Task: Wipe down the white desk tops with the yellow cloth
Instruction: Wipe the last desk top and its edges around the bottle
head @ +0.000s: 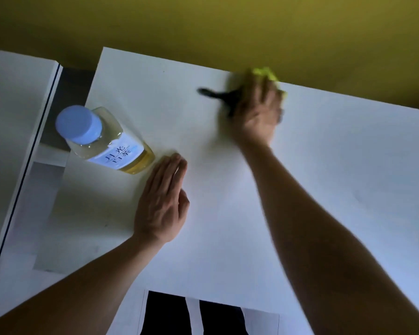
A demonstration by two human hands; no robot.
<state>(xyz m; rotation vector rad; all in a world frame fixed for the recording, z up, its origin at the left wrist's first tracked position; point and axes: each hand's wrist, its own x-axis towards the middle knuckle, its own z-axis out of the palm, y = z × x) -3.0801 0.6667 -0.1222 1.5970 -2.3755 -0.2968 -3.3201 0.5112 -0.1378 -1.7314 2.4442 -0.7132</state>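
Right hand [257,110] presses the yellow cloth [267,73] at the bench's [324,177] far edge; left hand [162,201] rests flat, fingers straight, beside the bottle [102,139].

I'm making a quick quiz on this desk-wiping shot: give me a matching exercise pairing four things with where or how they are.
Things:
1. yellow cloth
2. bottle
3. left hand
4. black object

Places or states:
A. flat on the desk, fingers straight
B. under the right hand at the far edge
C. near the desk's left edge, blue cap
D. blurred, just left of the right hand

Pairs: 1-B, 2-C, 3-A, 4-D
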